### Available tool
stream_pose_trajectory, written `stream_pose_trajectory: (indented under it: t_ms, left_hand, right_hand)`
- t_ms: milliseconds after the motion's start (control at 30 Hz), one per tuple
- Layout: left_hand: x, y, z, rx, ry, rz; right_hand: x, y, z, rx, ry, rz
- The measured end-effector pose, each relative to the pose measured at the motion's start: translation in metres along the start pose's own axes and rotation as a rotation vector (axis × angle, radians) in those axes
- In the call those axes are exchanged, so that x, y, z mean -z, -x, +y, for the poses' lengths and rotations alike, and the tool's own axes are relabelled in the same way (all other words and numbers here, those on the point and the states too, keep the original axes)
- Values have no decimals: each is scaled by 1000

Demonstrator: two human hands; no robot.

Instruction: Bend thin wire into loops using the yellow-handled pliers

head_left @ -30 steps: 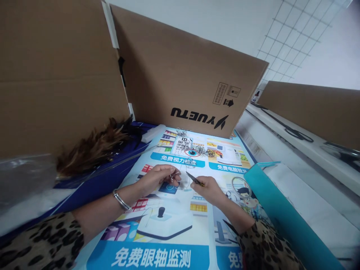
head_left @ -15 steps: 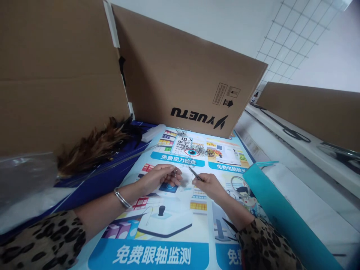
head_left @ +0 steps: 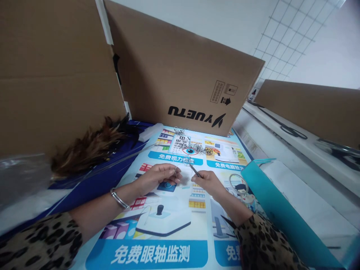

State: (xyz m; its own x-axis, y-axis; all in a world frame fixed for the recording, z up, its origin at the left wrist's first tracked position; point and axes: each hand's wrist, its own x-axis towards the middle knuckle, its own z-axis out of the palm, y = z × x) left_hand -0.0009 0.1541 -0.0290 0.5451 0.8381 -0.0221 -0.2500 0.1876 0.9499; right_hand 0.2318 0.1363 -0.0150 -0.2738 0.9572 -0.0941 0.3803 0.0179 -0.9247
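Observation:
My left hand [head_left: 158,177] is closed in a pinch on a thin wire loop [head_left: 178,171] just above a printed poster [head_left: 168,232]. A silver bangle [head_left: 119,198] circles that wrist. My right hand [head_left: 206,183] grips a slim dark tweezers-like tool [head_left: 194,170], its tip pointing up and left toward the loop. The two hands are a few centimetres apart. Beyond them, small piles of metal parts [head_left: 197,149] lie on the poster. Both sleeves are leopard print.
Cardboard boxes [head_left: 180,75] stand behind and to the left. A brown feather duster [head_left: 90,146] lies on a blue surface at the left. A teal folder [head_left: 275,210] lies at the right, beside a white ledge [head_left: 295,150]. A clear plastic bag [head_left: 19,176] is at far left.
Both hands have moved slightly away from me up the poster. The tool's tip has swung to point more upward toward the parts piles. The view has shifted a little.

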Motion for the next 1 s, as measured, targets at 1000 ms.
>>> stream_pose_trajectory:
  t_ms: [1000]
  left_hand:
    - [2, -3, -4, -58, -58, 169]
  right_hand:
    - [-11, 7, -6, 119, 461, -57]
